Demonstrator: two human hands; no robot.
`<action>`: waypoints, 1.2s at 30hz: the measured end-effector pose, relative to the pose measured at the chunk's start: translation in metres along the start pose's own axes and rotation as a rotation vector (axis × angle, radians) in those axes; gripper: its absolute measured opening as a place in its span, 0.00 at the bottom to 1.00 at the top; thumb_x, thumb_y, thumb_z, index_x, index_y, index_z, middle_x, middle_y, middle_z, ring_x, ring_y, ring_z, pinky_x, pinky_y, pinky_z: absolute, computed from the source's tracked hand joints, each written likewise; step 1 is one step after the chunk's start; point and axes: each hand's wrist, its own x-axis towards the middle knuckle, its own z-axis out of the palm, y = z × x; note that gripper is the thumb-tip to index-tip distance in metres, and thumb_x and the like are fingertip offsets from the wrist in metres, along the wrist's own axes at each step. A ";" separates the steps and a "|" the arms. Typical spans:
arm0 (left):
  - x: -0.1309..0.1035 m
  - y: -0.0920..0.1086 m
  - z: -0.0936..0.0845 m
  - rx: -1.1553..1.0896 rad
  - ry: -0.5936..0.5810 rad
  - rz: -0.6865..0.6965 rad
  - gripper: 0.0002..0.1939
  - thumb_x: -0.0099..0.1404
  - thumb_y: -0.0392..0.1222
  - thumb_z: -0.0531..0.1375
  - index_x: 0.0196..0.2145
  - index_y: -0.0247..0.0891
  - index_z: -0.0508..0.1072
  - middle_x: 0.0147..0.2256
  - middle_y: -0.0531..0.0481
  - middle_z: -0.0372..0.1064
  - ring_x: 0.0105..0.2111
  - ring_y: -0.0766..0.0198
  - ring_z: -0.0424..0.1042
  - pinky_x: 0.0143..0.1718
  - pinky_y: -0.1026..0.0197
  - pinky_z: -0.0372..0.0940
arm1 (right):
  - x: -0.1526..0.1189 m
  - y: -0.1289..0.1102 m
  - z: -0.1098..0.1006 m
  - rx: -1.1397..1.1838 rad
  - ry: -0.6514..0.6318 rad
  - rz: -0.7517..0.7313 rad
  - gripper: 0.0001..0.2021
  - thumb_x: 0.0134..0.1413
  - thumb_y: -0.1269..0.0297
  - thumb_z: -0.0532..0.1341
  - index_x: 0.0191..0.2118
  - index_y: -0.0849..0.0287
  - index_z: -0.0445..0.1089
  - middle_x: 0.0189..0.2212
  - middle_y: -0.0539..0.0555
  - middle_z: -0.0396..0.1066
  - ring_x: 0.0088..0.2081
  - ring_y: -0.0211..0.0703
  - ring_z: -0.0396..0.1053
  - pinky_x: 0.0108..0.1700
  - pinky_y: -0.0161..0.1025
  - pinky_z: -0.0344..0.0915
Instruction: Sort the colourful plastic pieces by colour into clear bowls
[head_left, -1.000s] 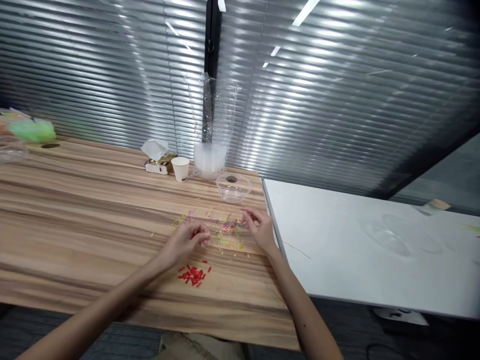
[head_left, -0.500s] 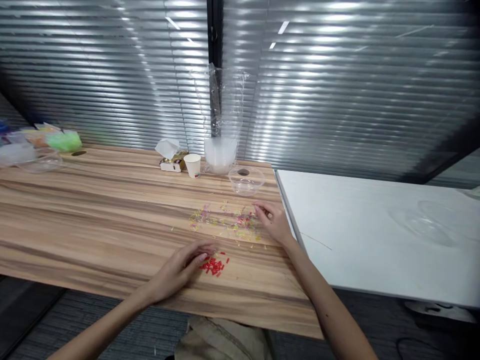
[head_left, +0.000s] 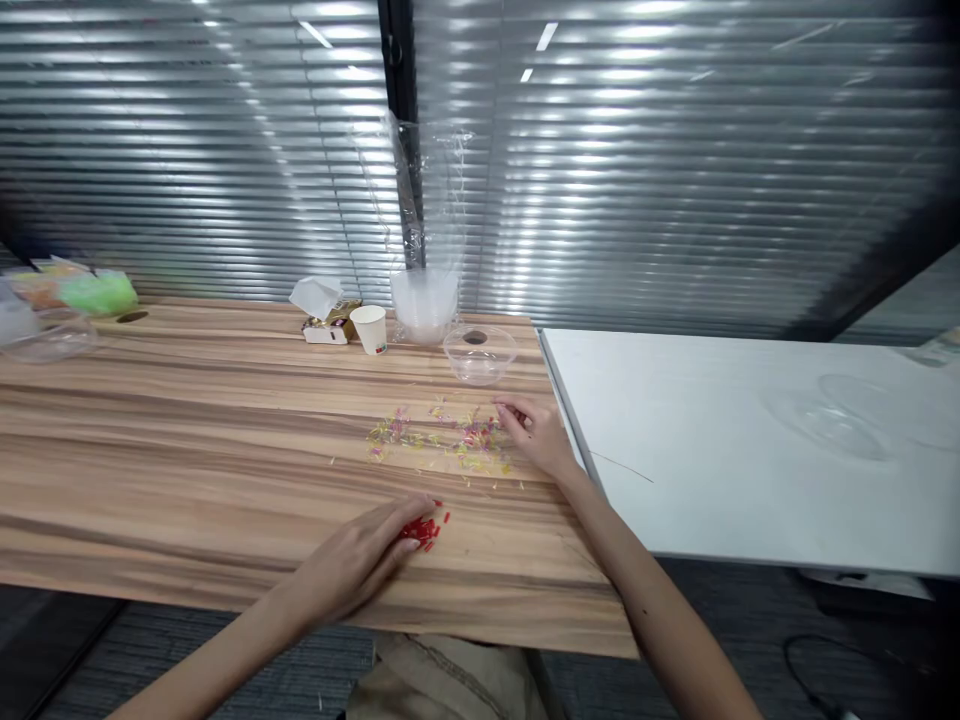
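Note:
Small red tube-shaped pieces lie in a pile near the front of the wooden table. Around the left side of this pile curves my left hand, its thumb and fingers apart and touching the pieces. Farther back, my right hand rests at the right edge of a scattered mix of tiny yellow, pink and red pieces. Its thumb and index finger are pinched together; whatever they hold is too small to make out. Just behind the mix stands a clear plastic bowl.
Along the back of the wooden table are a tissue pack, a paper cup and bagged plastic bowls. A green bag sits at far left. Clear lids lie on the white table at right.
My left hand has moved over the red pile and now cups its left part. My right hand stays at the scattered mix, still pinched. The view has shifted slightly to the right.

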 end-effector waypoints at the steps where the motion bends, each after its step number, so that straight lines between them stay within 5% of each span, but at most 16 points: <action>1: -0.001 -0.001 0.001 0.042 0.002 0.021 0.22 0.73 0.44 0.46 0.63 0.44 0.55 0.59 0.49 0.62 0.57 0.62 0.64 0.58 0.59 0.60 | 0.000 0.000 0.001 0.006 0.002 0.001 0.13 0.60 0.64 0.54 0.40 0.61 0.76 0.39 0.57 0.76 0.37 0.44 0.74 0.37 0.36 0.69; 11: 0.008 -0.033 -0.012 0.264 0.004 0.019 0.29 0.73 0.47 0.46 0.68 0.42 0.42 0.65 0.46 0.45 0.64 0.53 0.51 0.63 0.49 0.51 | 0.003 0.001 0.007 0.021 -0.037 0.019 0.11 0.60 0.69 0.56 0.42 0.59 0.75 0.39 0.55 0.76 0.38 0.41 0.73 0.40 0.36 0.67; 16: 0.029 -0.046 -0.028 0.257 -0.155 0.167 0.29 0.73 0.47 0.45 0.67 0.45 0.39 0.66 0.48 0.40 0.66 0.54 0.42 0.65 0.44 0.35 | 0.006 -0.003 0.007 -0.019 -0.154 -0.052 0.08 0.58 0.71 0.60 0.41 0.59 0.75 0.38 0.53 0.75 0.39 0.41 0.71 0.44 0.37 0.66; 21: 0.046 -0.064 -0.036 0.346 -0.182 0.181 0.30 0.73 0.50 0.44 0.68 0.43 0.39 0.66 0.46 0.39 0.66 0.52 0.39 0.64 0.41 0.31 | 0.007 -0.005 0.006 -0.066 -0.297 -0.169 0.07 0.56 0.72 0.62 0.39 0.59 0.76 0.38 0.53 0.74 0.44 0.43 0.68 0.49 0.39 0.63; 26: 0.087 -0.060 -0.033 0.348 -0.084 0.098 0.27 0.73 0.50 0.43 0.66 0.40 0.50 0.65 0.43 0.47 0.66 0.52 0.44 0.64 0.41 0.38 | 0.007 -0.004 0.006 -0.097 -0.352 -0.182 0.06 0.57 0.69 0.63 0.40 0.59 0.77 0.38 0.53 0.73 0.43 0.42 0.67 0.48 0.40 0.62; 30: 0.131 -0.031 -0.019 0.182 0.103 0.094 0.19 0.71 0.49 0.48 0.48 0.36 0.71 0.50 0.41 0.70 0.51 0.53 0.66 0.53 0.50 0.59 | 0.006 -0.004 0.006 -0.133 -0.358 -0.181 0.06 0.56 0.72 0.63 0.38 0.58 0.77 0.38 0.52 0.72 0.42 0.42 0.66 0.49 0.40 0.61; 33: 0.150 -0.019 -0.007 0.024 0.168 0.055 0.13 0.68 0.46 0.51 0.38 0.35 0.71 0.37 0.44 0.72 0.38 0.56 0.70 0.42 0.55 0.64 | 0.006 -0.004 0.006 -0.163 -0.363 -0.169 0.06 0.52 0.74 0.63 0.36 0.59 0.76 0.38 0.52 0.72 0.43 0.43 0.64 0.48 0.40 0.62; 36: 0.154 -0.023 0.003 -0.087 0.204 0.030 0.10 0.66 0.45 0.54 0.36 0.35 0.69 0.34 0.45 0.70 0.35 0.57 0.70 0.38 0.57 0.64 | 0.006 -0.004 0.006 -0.189 -0.357 -0.134 0.08 0.50 0.75 0.63 0.37 0.59 0.75 0.38 0.52 0.71 0.44 0.44 0.63 0.48 0.40 0.62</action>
